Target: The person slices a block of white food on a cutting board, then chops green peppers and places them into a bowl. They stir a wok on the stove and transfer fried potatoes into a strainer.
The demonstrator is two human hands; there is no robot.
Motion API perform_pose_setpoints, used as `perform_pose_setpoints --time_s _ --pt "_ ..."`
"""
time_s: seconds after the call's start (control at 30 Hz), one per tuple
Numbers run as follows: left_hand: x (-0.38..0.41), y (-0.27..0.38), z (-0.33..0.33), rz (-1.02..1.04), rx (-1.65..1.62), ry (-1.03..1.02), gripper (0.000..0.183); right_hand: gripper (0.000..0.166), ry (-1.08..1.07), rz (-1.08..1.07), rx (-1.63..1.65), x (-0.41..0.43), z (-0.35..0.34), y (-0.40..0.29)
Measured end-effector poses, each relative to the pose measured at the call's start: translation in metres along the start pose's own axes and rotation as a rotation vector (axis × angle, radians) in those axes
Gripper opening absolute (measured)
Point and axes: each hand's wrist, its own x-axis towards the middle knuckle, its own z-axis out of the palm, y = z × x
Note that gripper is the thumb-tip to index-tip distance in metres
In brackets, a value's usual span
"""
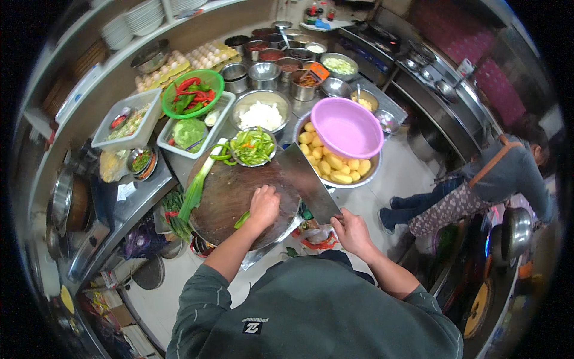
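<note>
My right hand (352,231) grips the handle of a wide Chinese cleaver (309,181), whose blade is raised at the right edge of the round wooden chopping board (228,193). My left hand (265,204) rests on the board with its fingers bent; whether anything is under them is hidden. Beside my left wrist lies a piece of green pepper (242,220). A leek (199,184) lies along the board's left side. At the back of the board, sliced green peppers fill a metal bowl (253,147), with pepper rings (221,155) next to it.
Right of the board, a pink basin (347,128) sits over a large bowl of peeled potatoes (336,168). Behind stand a green colander of peppers (193,94), a tub with cabbage (190,133) and steel pots (264,75). A person in an apron (480,184) bends over at the far right.
</note>
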Motion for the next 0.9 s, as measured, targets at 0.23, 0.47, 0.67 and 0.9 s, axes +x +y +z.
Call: perform_pose_setpoints --time_s 0.23,0.47,0.67,0.9 --pt "-0.004 0.056 0.015 0.082 -0.377 0.034 0.018 0.021 0.093 0.148 0.038 -0.035 -0.023 0.031" --pt "-0.012 0.109 0.040 -0.002 -0.553 0.151 0.029 0.020 0.097 0.077 -0.061 -0.040 -0.035 0.037" --pt "-0.082 0.034 -0.013 -0.368 -0.326 0.383 0.038 0.021 -0.080 -0.131 -0.225 -0.021 -0.012 0.016" --pt "-0.115 -0.009 -0.007 -0.578 -0.405 0.313 0.035 0.018 -0.346 -0.321 -0.424 0.013 0.025 -0.012"
